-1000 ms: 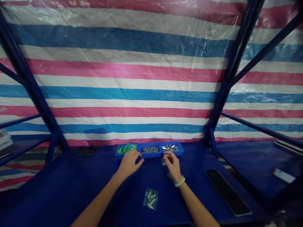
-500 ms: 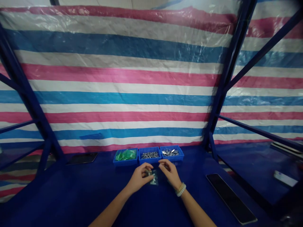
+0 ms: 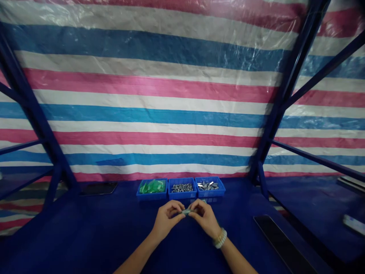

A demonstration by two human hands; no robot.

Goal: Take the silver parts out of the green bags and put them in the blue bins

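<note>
A small clear plastic bag is stretched between my two hands, just above the blue table. My left hand pinches its left side between thumb and fingers. On the other side, my right hand, with a beaded bracelet at the wrist, grips the bag the same way. Beyond my hands three blue bins stand in a row. The left bin holds green bags, the middle bin small dark metal parts, and the right bin silvery metal pieces. What lies inside the pinched bag is too small to tell.
A dark phone lies on the table at the right, and another dark flat device at the back left. Blue metal posts rise on both sides. A striped plastic sheet hangs behind the bins.
My right hand has closed on the bag, which hung from my left hand before. The bag now lies folded or tilted between both hands. The view has shifted slightly.
</note>
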